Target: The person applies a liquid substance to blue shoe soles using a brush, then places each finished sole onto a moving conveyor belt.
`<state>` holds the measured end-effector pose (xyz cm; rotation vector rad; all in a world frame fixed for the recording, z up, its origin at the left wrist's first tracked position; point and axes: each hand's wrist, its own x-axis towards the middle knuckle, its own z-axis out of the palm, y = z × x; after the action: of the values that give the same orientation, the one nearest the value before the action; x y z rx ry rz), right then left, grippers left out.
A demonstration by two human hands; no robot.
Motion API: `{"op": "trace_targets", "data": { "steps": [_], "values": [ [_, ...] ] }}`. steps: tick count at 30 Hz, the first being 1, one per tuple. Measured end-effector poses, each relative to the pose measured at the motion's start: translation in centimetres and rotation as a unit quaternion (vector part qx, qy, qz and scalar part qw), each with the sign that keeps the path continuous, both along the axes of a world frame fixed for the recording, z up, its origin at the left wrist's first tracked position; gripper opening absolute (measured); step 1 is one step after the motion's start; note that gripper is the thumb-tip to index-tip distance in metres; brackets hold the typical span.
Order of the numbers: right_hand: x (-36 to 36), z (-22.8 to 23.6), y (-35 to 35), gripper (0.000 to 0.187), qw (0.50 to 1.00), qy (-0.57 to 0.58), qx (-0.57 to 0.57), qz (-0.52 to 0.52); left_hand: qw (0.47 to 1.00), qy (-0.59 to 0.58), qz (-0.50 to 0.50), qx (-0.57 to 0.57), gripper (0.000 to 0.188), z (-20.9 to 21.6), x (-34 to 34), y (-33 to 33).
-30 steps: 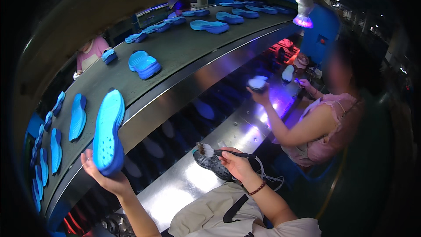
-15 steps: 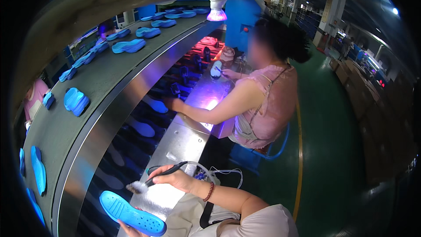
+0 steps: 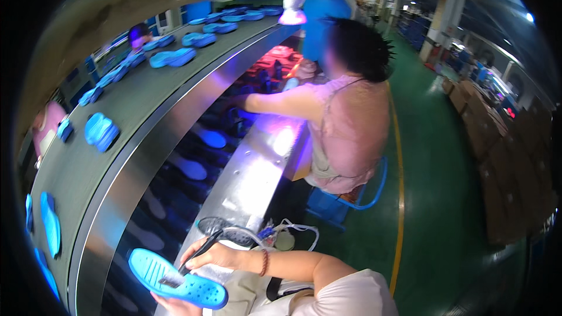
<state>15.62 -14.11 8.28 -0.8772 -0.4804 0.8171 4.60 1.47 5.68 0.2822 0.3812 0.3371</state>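
Left grip (image 3: 175, 306) held a blue perforated sole (image 3: 196, 291), right grip (image 3: 212, 255) a black-handled brush (image 3: 175, 278). A dark oval piece (image 3: 237, 234) lay beyond

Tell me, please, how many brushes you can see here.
1: the brush is in the right hand, over the blue sole that the left hand holds. Another might be hidden beyond the co-worker.

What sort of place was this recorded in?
Probably a shoe factory's production line: blue soles lie along a conveyor belt, a co-worker sits farther along it, and the right hand holds a brush over another sole.
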Motion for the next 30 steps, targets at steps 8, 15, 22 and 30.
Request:
{"op": "trace_targets", "data": {
  "steps": [8,15,22,30],
  "values": [
    [1.5,1.1,-0.3,0.018,0.998,-0.023,-0.016,-0.050,0.980,-0.142,-0.142,0.016,0.090,-1.5,0.4,-0.1],
    [2.2,0.7,2.5,0.018,0.996,0.016,-0.024,-0.087,0.974,-0.135,-0.179,0.027,0.098,-0.1,0.6,-0.7],
    [3.7,1.5,4.2,0.018,0.991,-0.053,-0.069,-0.097,0.981,-0.122,-0.152,-0.006,0.096,0.7,0.9,-2.2],
    [-0.6,3.3,5.9,0.015,0.827,-0.533,-0.113,-0.142,0.998,-0.018,-0.025,0.056,0.086,-0.3,2.7,-0.9]
  ]
}}
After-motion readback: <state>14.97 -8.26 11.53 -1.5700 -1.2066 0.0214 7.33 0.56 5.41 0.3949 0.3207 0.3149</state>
